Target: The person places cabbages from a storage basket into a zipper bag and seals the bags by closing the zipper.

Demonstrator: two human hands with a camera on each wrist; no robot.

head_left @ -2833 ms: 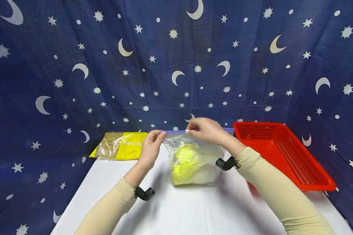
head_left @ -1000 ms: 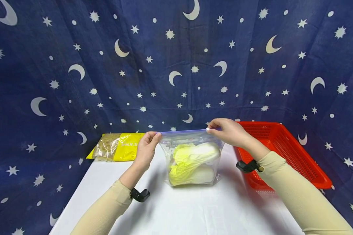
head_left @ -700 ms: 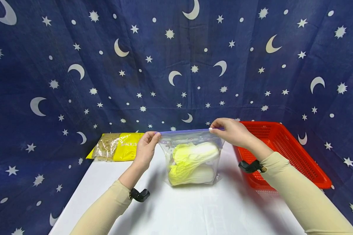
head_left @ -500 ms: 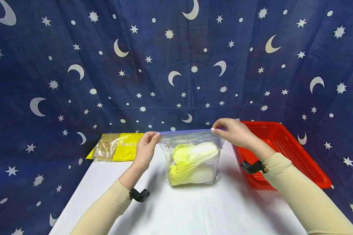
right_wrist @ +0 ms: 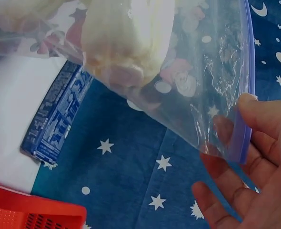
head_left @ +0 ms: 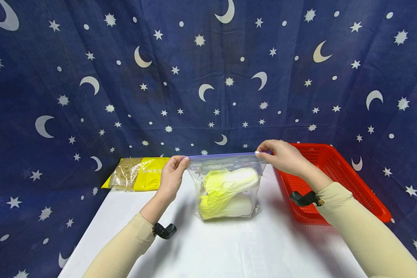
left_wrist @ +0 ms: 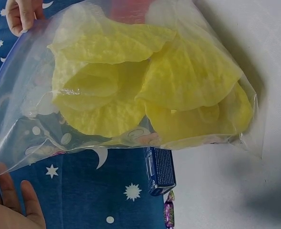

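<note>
A clear zip bag (head_left: 226,163) with a purple zip strip stands upright on the table. Pale yellow-and-white napa cabbage (head_left: 226,193) fills its lower part. At the bag's upper left corner, my left hand (head_left: 172,174) pinches the strip between thumb and fingers. My right hand (head_left: 284,157) pinches the white slider (head_left: 257,153) close to the strip's right end. In the right wrist view, the thumb of the right hand (right_wrist: 266,148) presses the slider from one side, with fingers behind the film. The left wrist view shows the cabbage's frilly leaves (left_wrist: 107,86) through the film.
Behind the bag lie a dark blue box (left_wrist: 160,171) and a small purple-wrapped candy (left_wrist: 169,212), both hidden in the head view. A yellow packet (head_left: 153,173) lies at back left. The red plastic basket (head_left: 356,185) stands at right on the white table (head_left: 229,247).
My right hand has slid the white slider rightward along the strip, from near the middle to close to the right end. The left hand has kept its pinch on the left corner.
</note>
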